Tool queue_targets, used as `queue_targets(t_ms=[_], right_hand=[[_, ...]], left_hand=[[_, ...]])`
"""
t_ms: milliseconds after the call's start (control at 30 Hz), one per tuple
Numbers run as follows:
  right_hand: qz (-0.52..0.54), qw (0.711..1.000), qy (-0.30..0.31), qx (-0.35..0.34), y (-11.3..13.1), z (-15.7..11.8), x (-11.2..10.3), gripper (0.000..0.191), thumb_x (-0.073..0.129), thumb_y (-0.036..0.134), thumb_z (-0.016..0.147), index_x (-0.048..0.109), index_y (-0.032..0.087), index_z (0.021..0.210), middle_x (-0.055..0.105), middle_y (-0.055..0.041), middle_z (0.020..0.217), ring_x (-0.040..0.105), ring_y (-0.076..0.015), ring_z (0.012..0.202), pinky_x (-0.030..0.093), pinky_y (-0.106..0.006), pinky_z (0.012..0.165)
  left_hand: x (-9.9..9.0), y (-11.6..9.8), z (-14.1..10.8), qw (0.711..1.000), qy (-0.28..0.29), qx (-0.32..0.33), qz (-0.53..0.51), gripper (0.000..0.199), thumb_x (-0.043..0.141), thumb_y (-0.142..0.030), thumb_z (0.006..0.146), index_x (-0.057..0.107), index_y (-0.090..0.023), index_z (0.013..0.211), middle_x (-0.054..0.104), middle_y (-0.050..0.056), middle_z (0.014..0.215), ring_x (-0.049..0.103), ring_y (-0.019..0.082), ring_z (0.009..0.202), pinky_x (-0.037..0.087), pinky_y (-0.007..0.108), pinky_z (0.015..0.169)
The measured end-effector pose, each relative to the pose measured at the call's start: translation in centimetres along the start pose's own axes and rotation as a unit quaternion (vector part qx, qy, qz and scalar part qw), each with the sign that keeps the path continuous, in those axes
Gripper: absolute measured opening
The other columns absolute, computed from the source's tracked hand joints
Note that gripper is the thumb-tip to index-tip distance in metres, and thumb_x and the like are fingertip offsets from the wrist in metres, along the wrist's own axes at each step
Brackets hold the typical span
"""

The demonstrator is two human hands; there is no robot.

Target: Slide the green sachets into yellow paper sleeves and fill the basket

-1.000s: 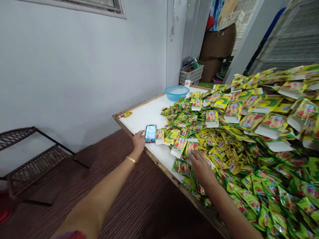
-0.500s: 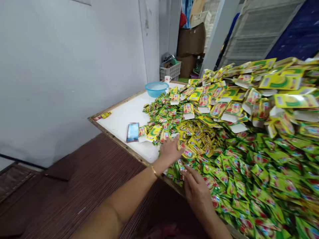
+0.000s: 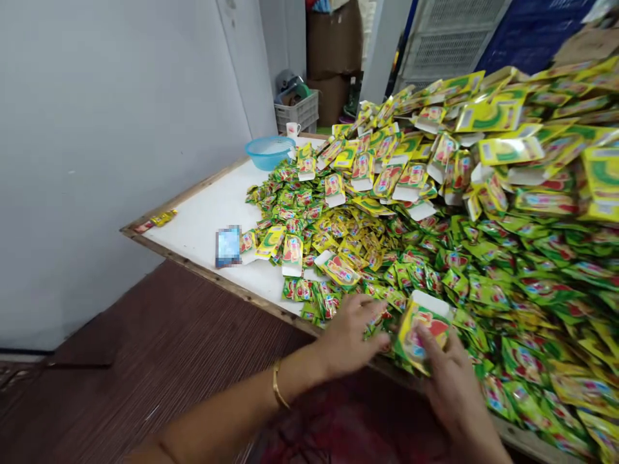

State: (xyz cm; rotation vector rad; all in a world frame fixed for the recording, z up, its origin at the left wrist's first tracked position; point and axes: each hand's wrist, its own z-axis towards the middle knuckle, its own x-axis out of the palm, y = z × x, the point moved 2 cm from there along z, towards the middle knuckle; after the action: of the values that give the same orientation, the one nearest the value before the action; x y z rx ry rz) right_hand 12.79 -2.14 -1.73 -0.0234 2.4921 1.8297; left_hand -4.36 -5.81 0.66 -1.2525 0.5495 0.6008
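Note:
My right hand grips a small yellow-and-green carton printed with red fruit, its white end flap standing up. The thumb lies across the carton's front. Just left of it, my left hand, with a gold bangle on the wrist, is over the green sachets at the table's near edge. Its fingers are apart, and I see nothing in them. Beyond the hands, a carton with a white flap rests near a heap of yellow sachets.
A large pile of yellow cartons covers the table's far right side. On the white tabletop lie a phone-like device and a small yellow packet. A blue basin and a white mug stand by the wall.
Both hands have drawn back toward the near edge and right. The right hand now holds a carton. The left hand has left the cartons near the device. The view has shifted right.

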Motion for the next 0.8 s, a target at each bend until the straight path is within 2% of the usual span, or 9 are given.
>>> queue_targets(t_ms=[100,167,267,400,533,600,633,700,800], right_hand=[[-0.08,0.997,0.01,0.006,0.0,0.9,-3.7,0.08,0.067,0.063,0.058,0.047,0.02,0.123,0.067,-0.0035,0.086,0.063,-0.0202,0.067,0.052,-0.03,0.058],[-0.174,0.984,0.009,-0.033,-0.3,1.7,-5.1,0.082,0.062,0.066,0.059,0.049,0.019,0.124,0.067,-0.0059,0.089,0.063,-0.023,0.073,0.052,-0.033,0.062],[-0.354,0.922,-0.035,-0.155,-0.6,2.2,-5.7,0.075,0.049,0.068,0.069,0.052,0.017,0.124,0.065,-0.0108,0.098,0.062,-0.026,0.081,0.051,-0.037,0.067],[-0.504,0.813,-0.082,-0.282,-0.7,1.2,-5.1,0.064,0.034,0.059,0.085,0.04,0.02,0.135,0.057,-0.0142,0.112,0.061,-0.0253,0.083,0.05,-0.035,0.06],[-0.568,0.723,-0.091,-0.383,-1.5,0.0,-3.9,0.061,0.04,0.053,0.087,0.032,0.021,0.139,0.05,-0.0162,0.124,0.054,-0.0304,0.106,0.05,-0.04,0.073],[-0.592,0.698,-0.108,-0.388,-2.3,0.1,-3.3,0.054,0.038,0.046,0.089,0.034,0.022,0.137,0.049,-0.0161,0.126,0.052,-0.0318,0.108,0.05,-0.042,0.073],[-0.595,0.693,-0.12,-0.389,-2.6,0.2,-3.1,0.05,0.037,0.041,0.09,0.035,0.021,0.136,0.05,-0.0166,0.125,0.053,-0.0314,0.106,0.05,-0.042,0.073],[-0.58,0.69,-0.141,-0.41,-3.1,0.6,-3.0,0.048,0.036,0.035,0.091,0.036,0.017,0.135,0.053,-0.0179,0.119,0.054,-0.0305,0.104,0.049,-0.041,0.074],[-0.559,0.671,-0.12,-0.473,-3.5,1.4,-3.8,0.047,0.04,0.029,0.088,0.038,0.018,0.134,0.055,-0.0161,0.116,0.054,-0.0302,0.103,0.048,-0.043,0.078]], left_hand=[[-3.2,4.8,0.6,0.981,-0.02,-0.132,0.139,0.033,0.053,-0.019,0.083,0.062,-0.019,0.115,0.059,0.009,0.108,0.052,0.023,0.105,0.042,0.037,0.096],[-5.0,7.6,0.8,0.956,0.0,-0.181,0.233,0.03,0.057,-0.017,0.08,0.064,-0.016,0.108,0.06,0.011,0.107,0.053,0.025,0.105,0.042,0.038,0.095],[-5.7,9.6,0.8,0.929,0.055,-0.199,0.308,0.027,0.062,-0.02,0.076,0.065,-0.015,0.103,0.061,0.011,0.105,0.053,0.026,0.105,0.042,0.035,0.093],[-6.0,9.0,1.1,0.914,0.064,-0.233,0.327,0.017,0.061,-0.021,0.077,0.067,-0.014,0.09,0.065,0.011,0.091,0.06,0.026,0.091,0.046,0.032,0.08],[-7.3,6.9,4.3,0.927,-0.027,-0.215,0.305,0.017,0.051,-0.024,0.083,0.066,-0.016,0.084,0.065,0.008,0.092,0.06,0.022,0.087,0.046,0.03,0.074],[-6.8,5.5,7.2,0.951,-0.019,-0.166,0.26,0.018,0.052,-0.026,0.083,0.066,-0.016,0.082,0.065,0.006,0.09,0.06,0.02,0.087,0.045,0.027,0.074],[-6.2,4.9,8.7,0.96,0.013,-0.145,0.24,0.019,0.051,-0.025,0.083,0.067,-0.015,0.08,0.065,0.007,0.089,0.061,0.019,0.086,0.045,0.026,0.073],[-4.6,3.8,11.4,0.961,0.067,-0.137,0.233,0.018,0.051,-0.02,0.082,0.068,-0.013,0.081,0.066,0.008,0.084,0.062,0.02,0.083,0.046,0.026,0.071],[-2.5,3.0,13.8,0.952,0.087,-0.153,0.249,0.016,0.056,-0.011,0.074,0.07,-0.012,0.082,0.067,0.008,0.077,0.064,0.021,0.076,0.047,0.027,0.067]])
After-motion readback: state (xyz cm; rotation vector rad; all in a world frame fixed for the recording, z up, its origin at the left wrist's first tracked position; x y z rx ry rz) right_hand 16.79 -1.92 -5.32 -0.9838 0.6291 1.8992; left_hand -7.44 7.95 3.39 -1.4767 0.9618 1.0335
